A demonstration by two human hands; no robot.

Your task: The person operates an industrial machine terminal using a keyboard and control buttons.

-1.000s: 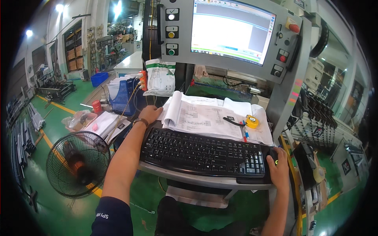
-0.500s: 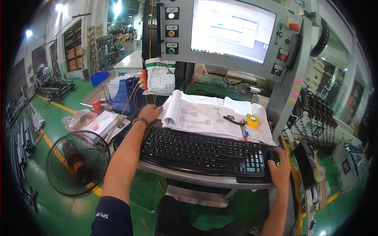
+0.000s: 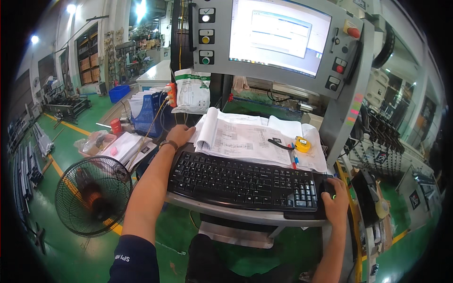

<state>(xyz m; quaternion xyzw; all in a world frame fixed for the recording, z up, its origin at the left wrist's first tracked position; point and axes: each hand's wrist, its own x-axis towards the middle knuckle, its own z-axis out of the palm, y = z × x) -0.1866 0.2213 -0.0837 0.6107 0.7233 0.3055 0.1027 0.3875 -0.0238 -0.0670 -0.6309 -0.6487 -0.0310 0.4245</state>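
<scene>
My right hand [image 3: 336, 203] is curled over a black computer mouse [image 3: 327, 187] at the right end of the shelf. To its left lies a black keyboard [image 3: 243, 181], with neither hand on the keys. My left hand [image 3: 180, 135] rests at the shelf's left side, fingers loosely extended and touching the left edge of the paper drawings [image 3: 240, 137]. These printed sheets lie behind the keyboard, their left side rolled back. Above them, a lit screen [image 3: 278, 35] in a grey control panel shows a pale window.
A yellow tape measure [image 3: 302, 145] and pens [image 3: 293, 158] lie on the papers. A white-and-green plastic bag [image 3: 192, 92] hangs beside an orange power strip [image 3: 171, 95]. A black caged fan [image 3: 93, 195] stands left of my forearm, near a blue basket [image 3: 147, 114]. Red buttons [image 3: 352, 32] protrude from the panel.
The window on the screen looks different, with a clearer outline. My right hand and the mouse have shifted very slightly; my left hand stays in place.
</scene>
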